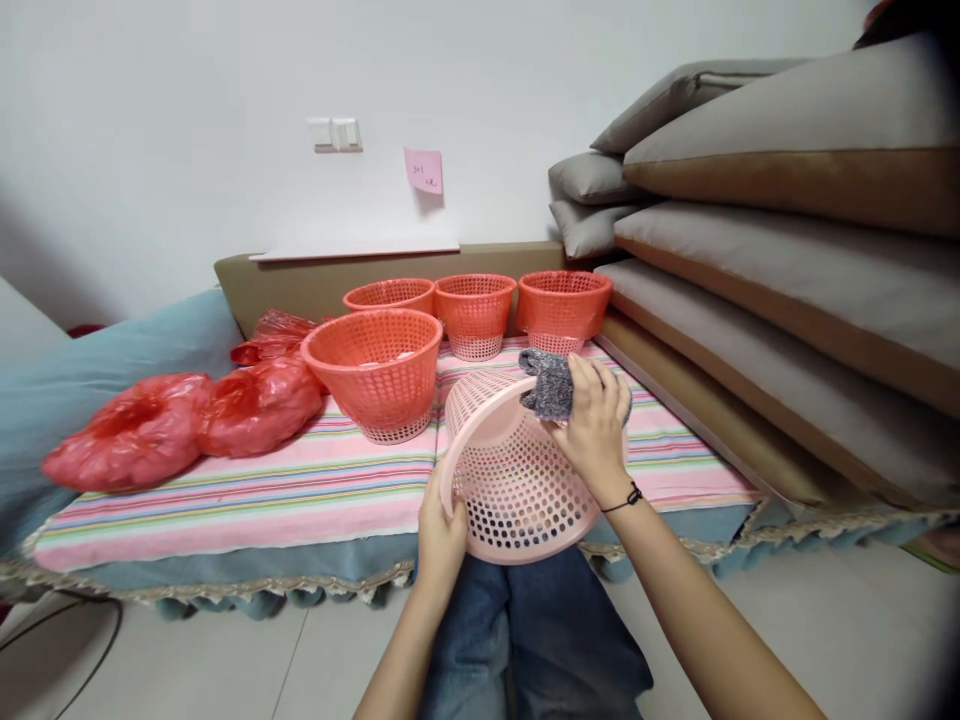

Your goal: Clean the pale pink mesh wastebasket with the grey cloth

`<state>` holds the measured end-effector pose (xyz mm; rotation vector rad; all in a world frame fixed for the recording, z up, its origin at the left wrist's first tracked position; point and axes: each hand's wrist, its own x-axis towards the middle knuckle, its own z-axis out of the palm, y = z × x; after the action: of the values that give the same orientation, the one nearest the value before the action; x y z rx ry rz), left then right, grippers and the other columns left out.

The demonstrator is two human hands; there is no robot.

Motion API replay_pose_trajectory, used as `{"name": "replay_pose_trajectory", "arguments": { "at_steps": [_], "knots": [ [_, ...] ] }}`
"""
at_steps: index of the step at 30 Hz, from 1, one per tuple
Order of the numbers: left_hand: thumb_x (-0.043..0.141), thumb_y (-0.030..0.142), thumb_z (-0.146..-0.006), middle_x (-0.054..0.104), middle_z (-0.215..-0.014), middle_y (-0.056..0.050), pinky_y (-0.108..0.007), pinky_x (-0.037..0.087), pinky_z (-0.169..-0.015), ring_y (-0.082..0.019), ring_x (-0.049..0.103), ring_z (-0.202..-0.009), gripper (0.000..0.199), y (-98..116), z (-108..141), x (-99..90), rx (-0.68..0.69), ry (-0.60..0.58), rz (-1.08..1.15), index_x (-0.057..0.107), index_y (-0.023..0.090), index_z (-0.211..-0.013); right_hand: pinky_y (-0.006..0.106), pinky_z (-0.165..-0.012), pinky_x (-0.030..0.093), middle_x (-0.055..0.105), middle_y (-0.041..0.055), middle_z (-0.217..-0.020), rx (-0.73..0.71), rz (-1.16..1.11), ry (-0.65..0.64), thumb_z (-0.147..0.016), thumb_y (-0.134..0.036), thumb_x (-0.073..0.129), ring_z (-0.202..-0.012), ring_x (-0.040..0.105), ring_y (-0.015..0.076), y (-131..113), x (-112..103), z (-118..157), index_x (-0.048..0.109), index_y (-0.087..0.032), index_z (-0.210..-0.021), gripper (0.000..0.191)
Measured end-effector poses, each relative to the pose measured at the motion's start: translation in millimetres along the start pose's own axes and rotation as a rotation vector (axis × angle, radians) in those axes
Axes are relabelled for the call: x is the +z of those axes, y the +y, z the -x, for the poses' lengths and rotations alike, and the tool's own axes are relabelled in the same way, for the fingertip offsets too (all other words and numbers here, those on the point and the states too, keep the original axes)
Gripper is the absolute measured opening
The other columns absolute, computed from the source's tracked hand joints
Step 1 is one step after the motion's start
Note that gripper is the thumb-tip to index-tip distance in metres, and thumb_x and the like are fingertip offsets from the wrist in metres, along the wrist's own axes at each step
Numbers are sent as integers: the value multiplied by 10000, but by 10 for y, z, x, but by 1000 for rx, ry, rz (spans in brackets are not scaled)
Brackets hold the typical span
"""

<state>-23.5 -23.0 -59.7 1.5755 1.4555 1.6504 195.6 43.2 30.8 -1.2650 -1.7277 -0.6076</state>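
Note:
A pale pink plastic basket (517, 510) with a perforated wall is tilted above my knees, its mouth turned toward me. My left hand (442, 535) is closed round its rim at the lower left, thumb on the inside. In my right hand (598, 425) is a grey speckled cloth (550, 385), folded or bunched, held against the upper right of the basket's rim. A black cord circles my right wrist. The fingers of the right hand are bent over the cloth, which hides part of the rim.
Red bag-lined baskets stand on the striped cover (285, 500): one nearer (375, 385), several behind, including a right one (566, 300). Filled red plastic bags (142, 425) lie left. Stacked grey cushions (787, 240) rise at right. A pink note (424, 171) hangs on the wall.

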Motion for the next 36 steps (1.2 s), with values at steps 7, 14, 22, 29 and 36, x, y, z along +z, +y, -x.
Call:
{"name": "replay_pose_trajectory", "arguments": {
  "at_steps": [7, 14, 22, 29, 36],
  "knots": [
    [483, 79, -718, 576, -1388, -104, -433, 309, -1180, -238, 479, -1350, 642, 12, -38, -23, 10, -37, 6, 520, 173, -1352, 489, -994, 421, 583, 162, -1269, 91, -276, 26, -724, -133, 509, -1166, 535, 313, 133, -91, -99, 515, -166, -1296, 573],
    [445, 27, -694, 539, -1438, -60, -401, 287, -1198, -202, 447, -1378, 708, 164, -199, -177, 33, 46, 29, 514, 219, -1372, 437, -960, 474, 716, 87, -1094, 437, -696, -9, -756, -262, 539, -1034, 640, 274, 511, -487, -385, 690, -169, -1042, 336],
    [432, 10, -656, 641, -1326, -33, -439, 365, -1155, -228, 543, -1291, 646, 421, -428, -327, 133, -15, -70, 647, 214, -1230, 506, -1057, 411, 655, 94, -1255, 499, -569, 12, -831, -287, 496, -1179, 579, 287, 322, -495, 128, 633, -202, -1232, 433],
    [411, -2, -619, 700, -1221, -37, -417, 448, -1075, -239, 610, -1198, 651, 491, -459, -287, 136, -141, -145, 661, 195, -1187, 720, -1095, 209, 365, 76, -1549, 286, -220, 5, -787, -167, 431, -1422, 286, 369, -335, -236, 266, 313, -291, -1507, 740],
    [377, -30, -618, 645, -1318, -52, -414, 409, -1109, -228, 570, -1255, 738, 625, -520, -227, 204, -217, -154, 599, 179, -1290, 676, -1160, 77, 387, -32, -1542, -239, -177, -170, -731, -166, 489, -1473, 172, 350, -691, -212, -21, 377, -354, -1463, 765]
  ]
}}
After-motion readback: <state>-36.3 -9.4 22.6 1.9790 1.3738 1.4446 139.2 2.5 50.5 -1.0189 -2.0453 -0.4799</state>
